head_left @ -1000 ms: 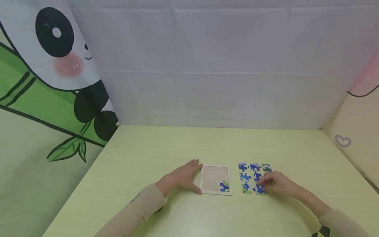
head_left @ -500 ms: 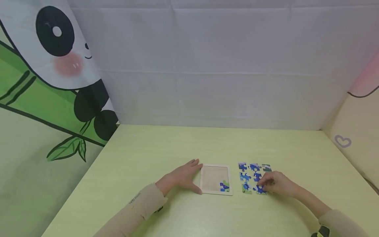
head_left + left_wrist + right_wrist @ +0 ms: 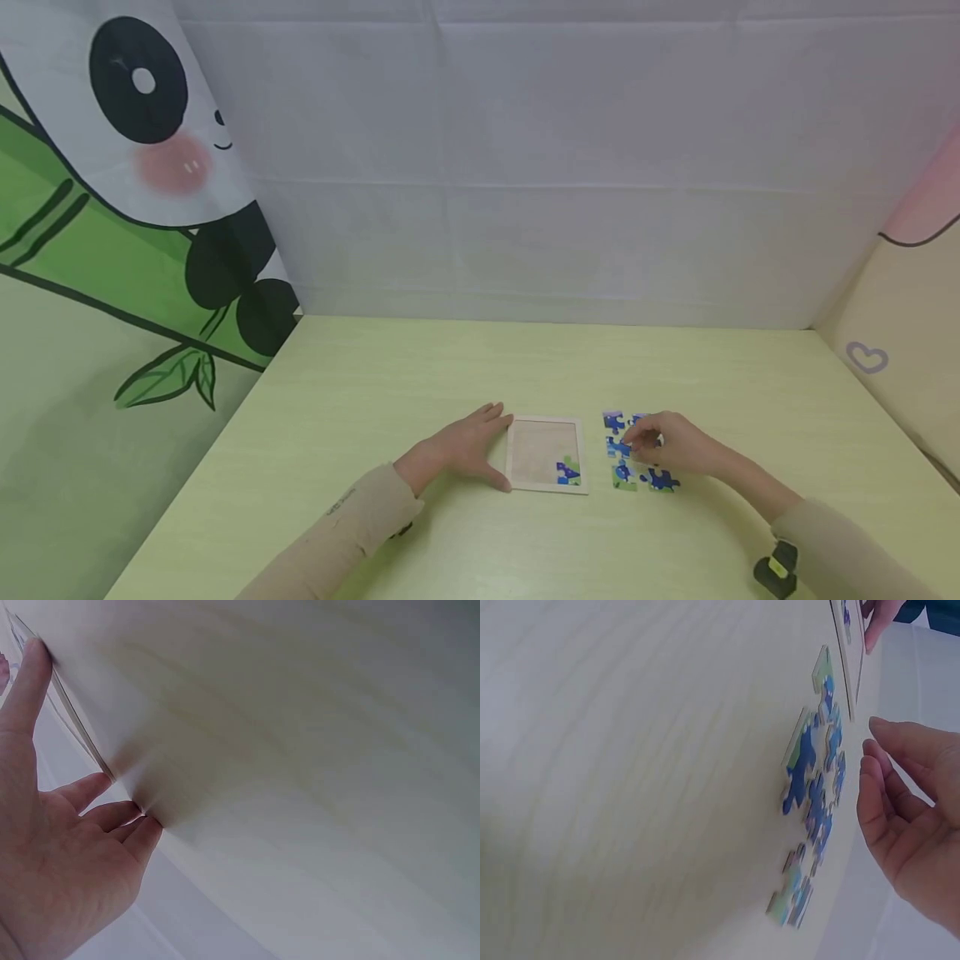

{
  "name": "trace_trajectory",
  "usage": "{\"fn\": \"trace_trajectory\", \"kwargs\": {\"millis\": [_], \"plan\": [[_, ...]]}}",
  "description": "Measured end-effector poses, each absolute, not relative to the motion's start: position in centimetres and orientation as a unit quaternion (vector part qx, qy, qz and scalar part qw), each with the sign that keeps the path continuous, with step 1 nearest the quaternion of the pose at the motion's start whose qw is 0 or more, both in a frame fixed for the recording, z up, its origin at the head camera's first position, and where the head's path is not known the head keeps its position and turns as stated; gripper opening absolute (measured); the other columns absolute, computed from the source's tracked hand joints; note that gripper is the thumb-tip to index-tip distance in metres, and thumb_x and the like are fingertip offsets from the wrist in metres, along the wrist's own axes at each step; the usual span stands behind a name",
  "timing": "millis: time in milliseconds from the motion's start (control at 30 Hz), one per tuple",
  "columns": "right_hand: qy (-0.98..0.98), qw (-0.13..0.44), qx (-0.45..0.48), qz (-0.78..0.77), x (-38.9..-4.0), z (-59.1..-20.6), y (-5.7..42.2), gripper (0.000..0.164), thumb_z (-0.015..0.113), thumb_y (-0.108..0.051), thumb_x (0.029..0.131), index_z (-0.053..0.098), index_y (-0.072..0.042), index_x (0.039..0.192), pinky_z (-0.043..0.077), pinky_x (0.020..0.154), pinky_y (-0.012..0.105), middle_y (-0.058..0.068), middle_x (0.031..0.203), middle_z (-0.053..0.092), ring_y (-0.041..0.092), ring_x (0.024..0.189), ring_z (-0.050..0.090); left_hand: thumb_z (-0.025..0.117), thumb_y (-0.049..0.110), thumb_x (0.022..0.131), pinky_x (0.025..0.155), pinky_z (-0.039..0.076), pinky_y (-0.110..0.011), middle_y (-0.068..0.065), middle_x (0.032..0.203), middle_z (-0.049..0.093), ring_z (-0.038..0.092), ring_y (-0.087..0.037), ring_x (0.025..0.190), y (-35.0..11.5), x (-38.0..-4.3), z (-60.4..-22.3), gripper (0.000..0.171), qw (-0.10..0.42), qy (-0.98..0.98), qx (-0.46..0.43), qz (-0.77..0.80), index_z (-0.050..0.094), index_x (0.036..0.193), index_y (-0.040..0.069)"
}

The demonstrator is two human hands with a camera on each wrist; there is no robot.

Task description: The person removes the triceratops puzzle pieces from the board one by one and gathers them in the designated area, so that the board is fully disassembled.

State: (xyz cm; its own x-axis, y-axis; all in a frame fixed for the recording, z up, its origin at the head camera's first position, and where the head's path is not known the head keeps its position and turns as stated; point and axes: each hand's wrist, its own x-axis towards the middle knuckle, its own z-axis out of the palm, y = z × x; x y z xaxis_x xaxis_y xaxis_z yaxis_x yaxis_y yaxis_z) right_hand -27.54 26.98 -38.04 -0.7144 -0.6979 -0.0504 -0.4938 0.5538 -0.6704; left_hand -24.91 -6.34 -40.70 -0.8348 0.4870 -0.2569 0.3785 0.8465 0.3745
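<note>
A shallow wooden puzzle tray (image 3: 536, 446) lies on the table, with a blue-and-green patch of puzzle (image 3: 568, 472) in its lower right corner. My left hand (image 3: 465, 446) rests at the tray's left side, thumb and fingers spread along that edge; the left wrist view shows the fingertips (image 3: 154, 825) down on the table. Over the loose pieces right of the tray hovers my right hand (image 3: 678, 446), its fingers loosely bent. In the right wrist view nothing shows between thumb and fingers. The hand hides several middle and upper pieces in the head view.
Loose puzzle pieces lie in rough rows: one at the upper left (image 3: 612, 421), a green-and-blue piece (image 3: 623, 476) and a blue piece (image 3: 662, 480) at the front. A pale wall sheet (image 3: 555, 250) rises behind the table (image 3: 420, 358); printed side walls stand left and right.
My right hand has left the front right puzzle piece and moved up and left over the middle pieces. That front piece now shows uncovered. The left hand and tray stay put.
</note>
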Motion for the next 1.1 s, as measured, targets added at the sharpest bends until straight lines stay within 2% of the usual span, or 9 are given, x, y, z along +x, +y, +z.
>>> {"fn": "trace_trajectory", "kwargs": {"millis": [200,433,733,1100], "plan": [[0.858,0.168,-0.352,-0.334,-28.0,-38.6,24.3,0.017,0.067,-0.005,0.078,0.067,-0.001,0.095,0.048,0.061,0.021,-0.002,0.079,0.061,0.006,0.07,0.052,0.073,0.057,0.063,0.11,0.022,-0.041,-0.01,0.15,0.017,0.012,-0.026,0.138,-6.4,-24.9,-41.0,0.103,0.173,0.945,0.231,0.153,0.028,0.143,0.011],[0.836,0.192,-0.358,-0.368,-27.8,-39.9,21.9,0.022,0.071,-0.011,0.077,0.066,-0.003,0.096,0.049,0.061,0.022,0.003,0.085,0.061,0.008,0.071,0.053,0.073,0.057,0.064,0.11,0.022,-0.041,-0.01,0.151,0.016,0.011,-0.025,0.138,-6.5,-25.0,-40.9,0.103,0.177,0.945,0.228,0.155,0.027,0.143,0.011],[0.843,0.223,-0.346,-0.346,-27.4,-40.7,20.4,0.028,0.077,-0.018,0.072,0.063,-0.008,0.094,0.044,0.056,0.02,-0.002,0.075,0.054,0.007,0.064,0.046,0.073,0.057,0.063,0.109,0.023,-0.042,-0.01,0.15,0.016,0.011,-0.026,0.138,-6.3,-25.0,-40.8,0.103,0.179,0.945,0.227,0.156,0.027,0.143,0.011],[0.847,0.242,-0.338,-0.33,-27.6,-40.3,19.6,0.026,0.077,-0.01,0.069,0.059,-0.008,0.087,0.04,0.054,0.02,0.001,0.071,0.051,0.009,0.063,0.044,0.072,0.059,0.063,0.109,0.023,-0.041,-0.011,0.15,0.017,0.012,-0.026,0.138,-6.4,-25.1,-40.8,0.103,0.176,0.946,0.229,0.147,0.028,0.143,0.011]]}}
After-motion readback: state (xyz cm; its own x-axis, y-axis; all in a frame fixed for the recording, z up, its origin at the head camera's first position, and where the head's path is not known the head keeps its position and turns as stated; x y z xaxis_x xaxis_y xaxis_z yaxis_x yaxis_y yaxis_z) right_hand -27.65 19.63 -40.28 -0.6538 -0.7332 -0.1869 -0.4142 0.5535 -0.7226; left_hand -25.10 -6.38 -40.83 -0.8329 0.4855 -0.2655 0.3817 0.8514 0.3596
